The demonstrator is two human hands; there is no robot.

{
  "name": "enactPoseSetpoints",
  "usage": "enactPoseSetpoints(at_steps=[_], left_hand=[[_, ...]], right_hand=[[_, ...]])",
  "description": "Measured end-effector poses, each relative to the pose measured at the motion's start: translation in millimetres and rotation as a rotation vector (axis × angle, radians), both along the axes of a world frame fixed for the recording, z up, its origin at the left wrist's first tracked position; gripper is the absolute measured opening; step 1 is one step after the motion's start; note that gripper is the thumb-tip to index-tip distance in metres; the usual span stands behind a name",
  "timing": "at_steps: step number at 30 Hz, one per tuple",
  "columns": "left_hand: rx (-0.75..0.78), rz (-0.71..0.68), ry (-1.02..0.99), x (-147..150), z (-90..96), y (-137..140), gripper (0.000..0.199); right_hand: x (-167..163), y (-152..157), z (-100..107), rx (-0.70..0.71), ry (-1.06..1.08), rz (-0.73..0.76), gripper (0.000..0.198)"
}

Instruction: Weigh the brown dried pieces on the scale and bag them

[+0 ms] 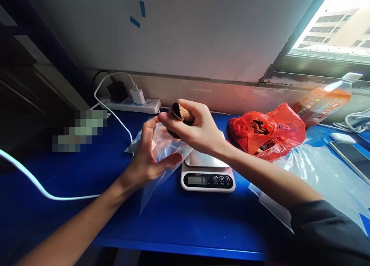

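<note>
Right hand: the right hand (pixel 199 131) is reaching across from the right, fingers curled and pinched together around a brown dried piece (pixel 181 112), gripping it between thumb and fingertips just above the mouth of the bag.
Left hand: the left hand (pixel 150 158) is holding the clear plastic bag (pixel 162 150), thumb lying across the front film and fingers half spread behind it, keeping the top gaping.
Dried piece: it is looking rough and corky, tan on the side with a dark, rounded end; a darker lump is showing just under the right hand's fingers, though what it is I cannot tell.
Clear bag: thin, glossy, crinkled film, tapering to a point and hanging down over the blue table (pixel 173 219).
Scale: a small white digital scale (pixel 207 173) is sitting just right of the bag, with a shiny steel platter, a lit display and round buttons.
Red bag: a crumpled red plastic bag (pixel 268 133) is lying open behind the right forearm, showing dark dried pieces inside.
Spare bags: more clear plastic bags (pixel 318 177) are lying flat at the right.
Back edge: a white power strip (pixel 133 104) is lying along the wall.
</note>
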State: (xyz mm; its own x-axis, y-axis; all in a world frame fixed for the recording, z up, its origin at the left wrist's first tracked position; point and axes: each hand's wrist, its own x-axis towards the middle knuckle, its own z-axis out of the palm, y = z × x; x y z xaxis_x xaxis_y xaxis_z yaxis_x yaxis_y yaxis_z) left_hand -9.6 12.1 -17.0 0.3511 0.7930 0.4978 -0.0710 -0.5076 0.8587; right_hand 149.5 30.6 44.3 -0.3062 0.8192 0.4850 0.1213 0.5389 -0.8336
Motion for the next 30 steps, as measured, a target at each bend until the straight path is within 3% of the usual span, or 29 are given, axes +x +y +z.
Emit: enactPoseSetpoints(at_steps=[5,10,13,15,19,21,24,28,30], left_hand=[[-0.105,-0.06,-0.201,1.7,8.7,0.5,0.062],[-0.125,-0.033,-0.151,-2.7,7.9,-2.6,0.066],[-0.146,-0.017,-0.163,-5.7,10.6,-4.1,0.069],[-0.227,-0.095,-0.237,-6.8,16.4,-6.1,0.065],[-0.44,-0.356,-0.315,-8.3,28.7,-10.9,0.058],[-0.472,-0.39,-0.274,-9.7,30.5,-10.4,0.063],[-0.37,-0.227,-0.181,-13.6,28.7,-2.8,0.067],[-0.158,0.087,-0.149,-20.3,29.5,14.0,0.036],[-0.113,0.146,-0.174,-21.1,31.5,18.4,0.027]], right_hand=[[4.2,-2.1,1.7,-0.033,0.035,0.084,0.047],[0.6,-6.6,-0.3,0.003,0.083,-0.026,0.039],[10.2,-9.8,-0.7,0.096,0.045,-0.084,0.033],[24.0,-10.6,-0.8,0.192,-0.052,-0.02,0.028],[51.3,-8.8,-1.9,0.254,-0.297,0.32,0.023],[56.7,-8.5,-3.7,0.245,-0.331,0.343,0.019],[55.6,-10.7,-8.3,0.198,-0.26,0.143,0.024],[53.5,-19.3,-17.3,0.117,-0.08,-0.063,0.029],[55.3,-27.2,-22.2,0.085,-0.008,-0.118,0.026]])
